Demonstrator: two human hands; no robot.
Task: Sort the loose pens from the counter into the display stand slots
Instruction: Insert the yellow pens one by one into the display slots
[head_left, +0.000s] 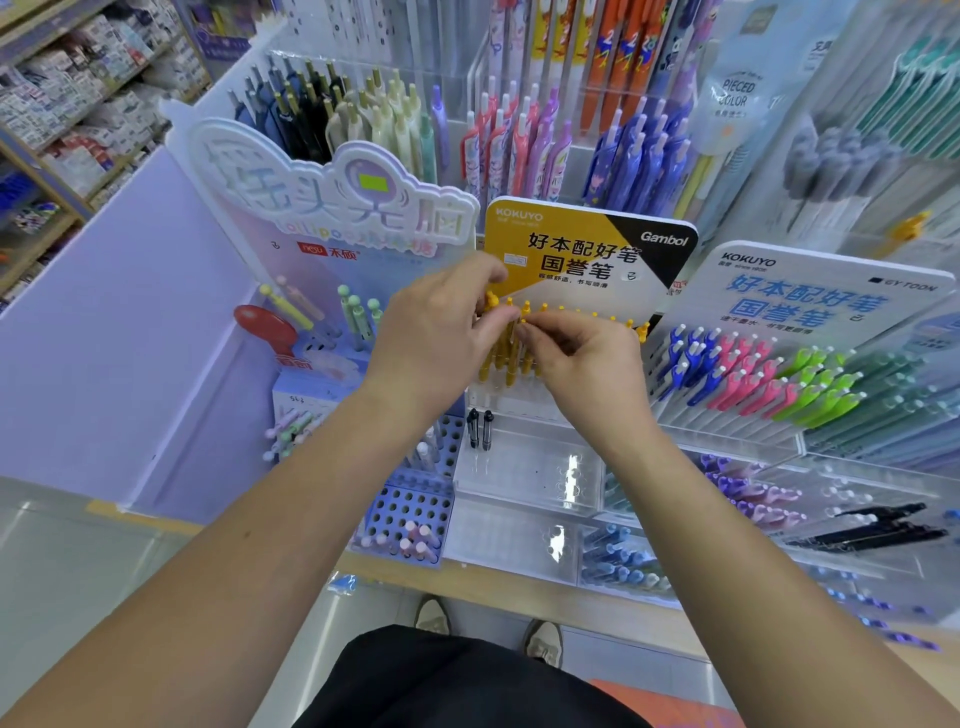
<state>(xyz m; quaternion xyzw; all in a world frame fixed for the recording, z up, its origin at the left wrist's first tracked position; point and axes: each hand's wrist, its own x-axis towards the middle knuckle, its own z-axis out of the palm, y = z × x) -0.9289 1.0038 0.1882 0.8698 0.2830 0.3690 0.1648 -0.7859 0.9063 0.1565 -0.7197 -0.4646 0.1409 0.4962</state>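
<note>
A clear display stand with a yellow and black header card (571, 249) holds a row of yellow pens (582, 312) upright in its slots. My left hand (436, 338) and my right hand (582, 364) meet over the left end of that row. Both pinch the tops of yellow pens (511, 358) that stand in the slots there. Fingers hide how many pens each hand holds. Two black pens (480, 428) stand in the front slots just below my hands.
A blue perforated stand (415, 509) with pastel pens sits at lower left. To the right is a white-carded stand with blue, pink and green pens (769, 384). Clear trays (524, 467) line the counter front. Taller pen racks (363, 119) rise behind.
</note>
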